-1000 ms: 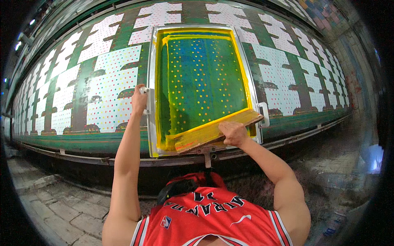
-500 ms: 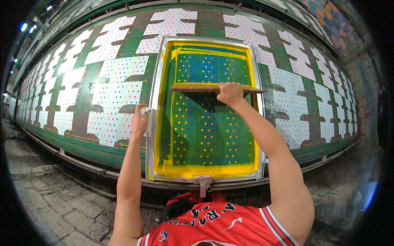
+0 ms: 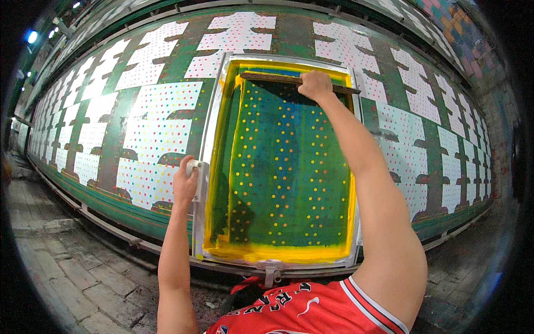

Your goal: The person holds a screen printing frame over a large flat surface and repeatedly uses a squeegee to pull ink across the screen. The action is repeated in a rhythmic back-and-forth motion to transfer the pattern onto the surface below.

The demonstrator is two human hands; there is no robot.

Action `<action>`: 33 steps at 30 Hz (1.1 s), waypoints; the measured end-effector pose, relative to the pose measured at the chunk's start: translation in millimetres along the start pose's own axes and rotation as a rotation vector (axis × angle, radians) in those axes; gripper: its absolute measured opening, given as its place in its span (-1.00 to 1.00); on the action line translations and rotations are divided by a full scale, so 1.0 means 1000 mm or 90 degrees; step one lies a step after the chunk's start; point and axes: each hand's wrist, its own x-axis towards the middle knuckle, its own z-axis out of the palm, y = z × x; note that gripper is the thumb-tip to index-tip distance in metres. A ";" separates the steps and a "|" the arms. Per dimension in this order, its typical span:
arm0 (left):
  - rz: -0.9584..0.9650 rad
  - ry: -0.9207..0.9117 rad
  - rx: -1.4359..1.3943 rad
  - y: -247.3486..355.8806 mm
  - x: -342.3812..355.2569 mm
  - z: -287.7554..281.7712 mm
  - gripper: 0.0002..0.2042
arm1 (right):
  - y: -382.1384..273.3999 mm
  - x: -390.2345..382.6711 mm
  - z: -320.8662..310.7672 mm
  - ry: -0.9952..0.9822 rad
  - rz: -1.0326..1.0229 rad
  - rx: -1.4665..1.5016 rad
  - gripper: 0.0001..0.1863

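Note:
A screen-printing frame (image 3: pixel 201 227) with pale metal edges lies on the long green table in front of me. Its green mesh (image 3: pixel 261 183) shows rows of small dots, and yellow ink (image 3: pixel 289 253) lines the inner border. At the mesh's far end, my right hand (image 3: pixel 315 85) grips the middle of a long wooden squeegee (image 3: pixel 267 78), which spans most of the frame's width. My left hand (image 3: pixel 185 181) is closed round a white handle (image 3: pixel 193 166) on the frame's left side. The squeegee's lower edge is in shadow.
White fabric pieces with coloured dots (image 3: pixel 156 133) lie in rows on the green table (image 3: pixel 100 192), left, right and beyond the frame. A metal rail (image 3: pixel 128 240) runs along the near edge. Paved floor (image 3: pixel 72 267) shows at lower left.
My right hand has pushed the squeegee away from me, from the upper middle of the mesh to its far end. My left hand stays on the handle.

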 end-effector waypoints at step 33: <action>-0.046 -0.013 -0.024 0.011 -0.002 -0.006 -0.65 | -0.027 0.039 -0.006 -0.050 -0.114 -0.002 -0.72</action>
